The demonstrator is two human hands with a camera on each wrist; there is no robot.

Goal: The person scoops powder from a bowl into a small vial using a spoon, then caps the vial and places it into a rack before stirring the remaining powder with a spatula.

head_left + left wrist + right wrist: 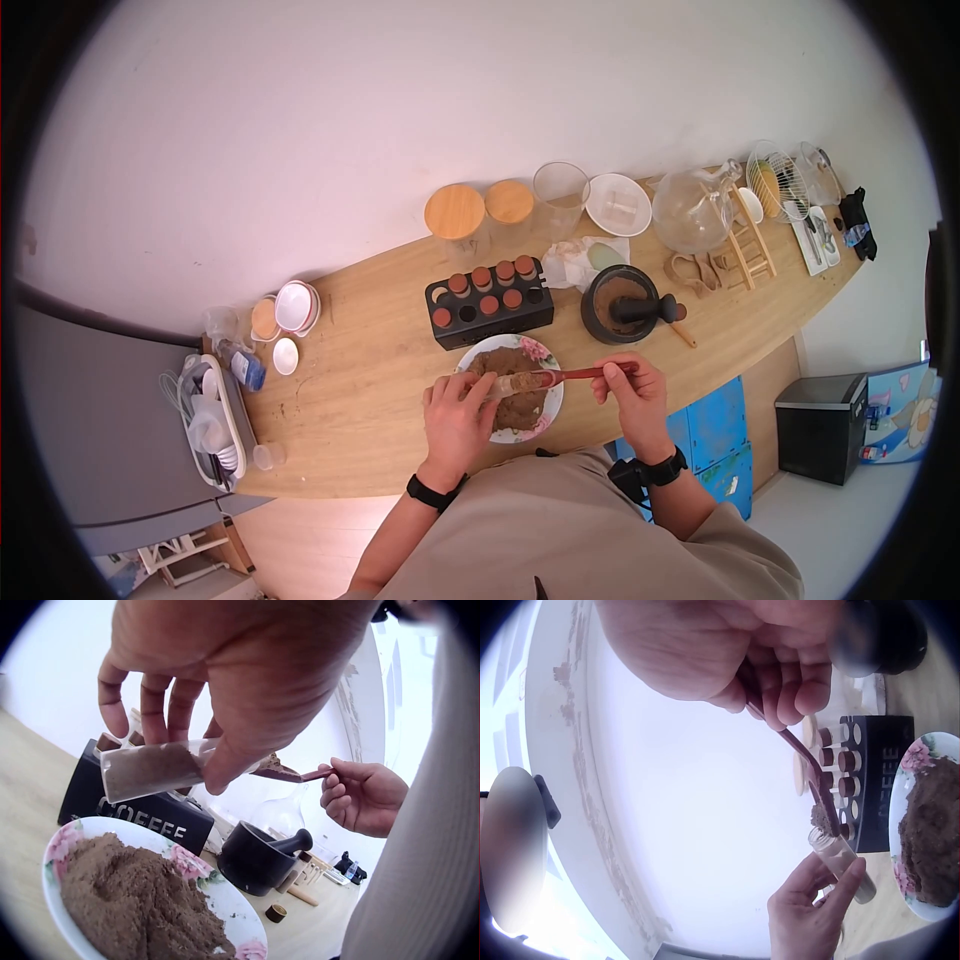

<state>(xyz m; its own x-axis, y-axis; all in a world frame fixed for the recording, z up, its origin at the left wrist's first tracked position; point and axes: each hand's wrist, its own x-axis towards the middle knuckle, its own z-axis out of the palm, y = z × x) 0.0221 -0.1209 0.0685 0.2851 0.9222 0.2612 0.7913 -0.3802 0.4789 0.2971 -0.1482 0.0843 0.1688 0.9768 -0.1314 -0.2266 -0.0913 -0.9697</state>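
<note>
My left hand (458,422) holds a clear glass vial (146,772) tilted above a floral plate (241,915). Brown powder (131,896) is heaped on the plate, and more lies inside the vial. My right hand (638,398) grips a reddish-brown scoop (807,756) by its handle. The scoop's tip carries a clump of brown powder and sits right at the vial's mouth, as the right wrist view shows. Just behind the plate stands a black COFFEE rack (490,322) with several brown-capped vials.
Right of the rack are a black mortar (594,326) with a pestle (630,310) and a small brush (684,334). Wooden-lidded jars (455,210) and a round glass flask (690,212) line the wall. A bin of dishes (238,420) stands at the left end.
</note>
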